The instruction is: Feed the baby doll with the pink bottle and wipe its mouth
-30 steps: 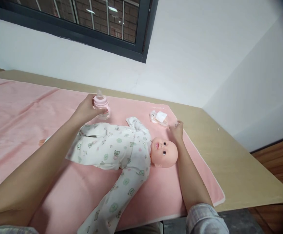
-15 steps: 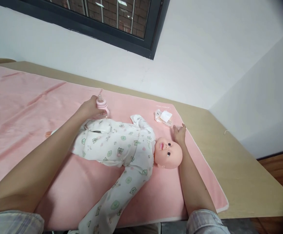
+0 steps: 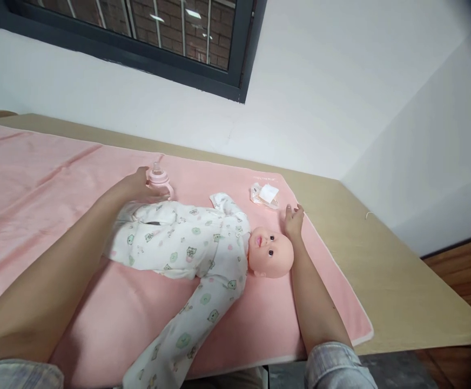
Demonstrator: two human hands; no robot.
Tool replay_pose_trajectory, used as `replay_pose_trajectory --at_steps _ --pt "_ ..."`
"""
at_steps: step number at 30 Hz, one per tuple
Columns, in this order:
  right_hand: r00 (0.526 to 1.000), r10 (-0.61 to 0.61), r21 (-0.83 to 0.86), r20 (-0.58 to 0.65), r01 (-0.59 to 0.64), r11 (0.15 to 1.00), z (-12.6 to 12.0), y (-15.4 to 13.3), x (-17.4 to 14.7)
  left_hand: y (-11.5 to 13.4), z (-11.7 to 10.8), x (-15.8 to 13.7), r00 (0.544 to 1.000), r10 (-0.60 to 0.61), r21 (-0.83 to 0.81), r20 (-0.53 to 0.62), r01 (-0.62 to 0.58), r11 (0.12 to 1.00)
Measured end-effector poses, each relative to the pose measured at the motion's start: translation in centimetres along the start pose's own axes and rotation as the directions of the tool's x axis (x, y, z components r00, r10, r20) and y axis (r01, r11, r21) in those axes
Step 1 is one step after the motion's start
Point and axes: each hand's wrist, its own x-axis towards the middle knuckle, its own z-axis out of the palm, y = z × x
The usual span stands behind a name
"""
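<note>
A pink baby bottle (image 3: pixel 159 179) with a clear teat stands upright on the pink blanket (image 3: pixel 219 351). My left hand (image 3: pixel 134 186) is closed around its left side. A baby doll (image 3: pixel 274 254) in a white printed sleepsuit lies on its back, head to the right; my left forearm hides its legs. One long sleeve stretches toward the near edge. My right hand (image 3: pixel 294 220) rests on the blanket just past the doll's head, fingers curled; what they hold, if anything, is too small to make out. Close by lies a small clear plastic packet (image 3: pixel 266 194) with a white label.
The blanket covers much of a wooden table (image 3: pixel 389 292), whose bare top shows at the right and along the back. A white wall (image 3: pixel 300 108) with a dark-framed window (image 3: pixel 235 81) rises behind the table.
The whole view has shifted slightly, so everything sits a little farther left. My left hand stays at the bottle, and my right hand's fingers have drawn closer together.
</note>
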Motion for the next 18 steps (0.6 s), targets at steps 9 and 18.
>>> replay_pose_trajectory --at_steps 9,18 --pt "0.998 -0.001 0.034 -0.07 0.003 0.999 0.0 -0.2 0.3 10.1 -3.7 -3.2 0.906 -0.095 0.23 -0.411 0.204 0.952" --pt "0.989 -0.056 0.015 -0.138 0.058 0.998 -0.1 -0.5 0.0 25.3 5.3 -1.0 0.799 0.529 -0.066 0.286 -0.534 0.843"
